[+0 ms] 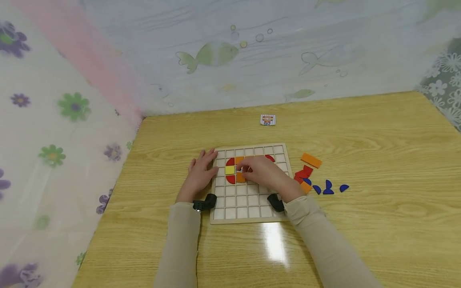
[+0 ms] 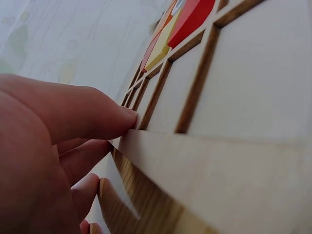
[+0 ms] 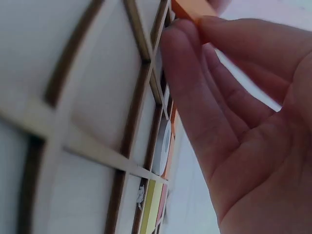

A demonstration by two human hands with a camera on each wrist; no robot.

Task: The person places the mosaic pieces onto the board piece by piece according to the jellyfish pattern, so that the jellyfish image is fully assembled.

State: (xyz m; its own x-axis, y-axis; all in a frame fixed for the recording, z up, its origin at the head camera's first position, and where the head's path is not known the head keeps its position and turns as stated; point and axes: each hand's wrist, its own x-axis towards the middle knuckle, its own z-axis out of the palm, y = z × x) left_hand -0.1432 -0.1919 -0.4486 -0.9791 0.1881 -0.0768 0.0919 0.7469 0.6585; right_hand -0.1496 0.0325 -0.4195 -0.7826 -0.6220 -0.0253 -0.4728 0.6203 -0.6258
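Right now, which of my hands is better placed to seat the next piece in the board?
Probably your right hand: it pinches an orange piece at the board, while the left hand only touches the board's left edge.

Board (image 1: pixel 241 202), card (image 1: pixel 268 120), pieces (image 1: pixel 311 160) on table (image 1: pixel 378 240)

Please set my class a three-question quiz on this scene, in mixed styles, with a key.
1. True or false: the small card lies on the table, beyond the grid board.

2. What colour is the piece in the right grip? A blue; B orange; C yellow.

3. Fill in: the left grip touches the board's ____ edge.

Key: 1. True. 2. B. 3. Left.
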